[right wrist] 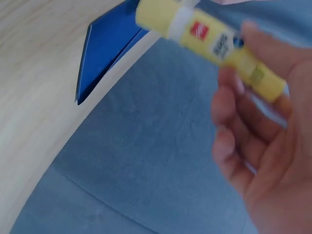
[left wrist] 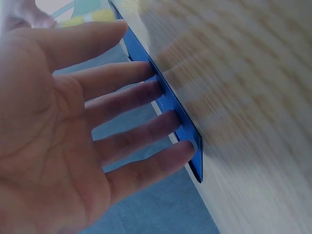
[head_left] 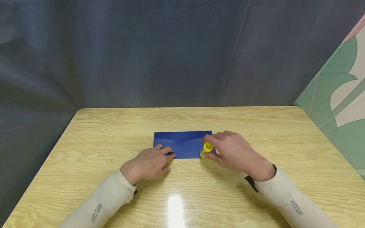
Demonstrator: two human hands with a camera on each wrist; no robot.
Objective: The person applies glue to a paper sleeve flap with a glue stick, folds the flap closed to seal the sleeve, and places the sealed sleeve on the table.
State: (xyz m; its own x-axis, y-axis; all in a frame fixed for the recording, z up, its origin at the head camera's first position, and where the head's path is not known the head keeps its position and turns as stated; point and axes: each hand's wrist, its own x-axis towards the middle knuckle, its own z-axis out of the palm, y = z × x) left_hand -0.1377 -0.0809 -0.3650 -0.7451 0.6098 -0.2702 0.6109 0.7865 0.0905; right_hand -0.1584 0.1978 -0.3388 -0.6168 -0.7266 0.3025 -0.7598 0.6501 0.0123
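A blue envelope [head_left: 184, 148] lies on the wooden table, its curved flap edge along the far side. On its near left part rest the fingertips of my left hand [head_left: 152, 162]; the left wrist view shows these fingers [left wrist: 139, 126] spread and nearly straight. My right hand [head_left: 233, 150] pinches a yellow glue stick [head_left: 206, 149] between thumb and fingers, over the envelope's near right corner. Seen from the right wrist, the glue stick [right wrist: 219, 46] has a white band and a small red label, and my other fingers curl loosely below it.
The light wooden table [head_left: 109, 128] reaches back to a dark grey curtain [head_left: 160, 53], which also hangs along the left. At the right stands a panel with green leaf shapes [head_left: 337, 99]. Light reflects off the near tabletop.
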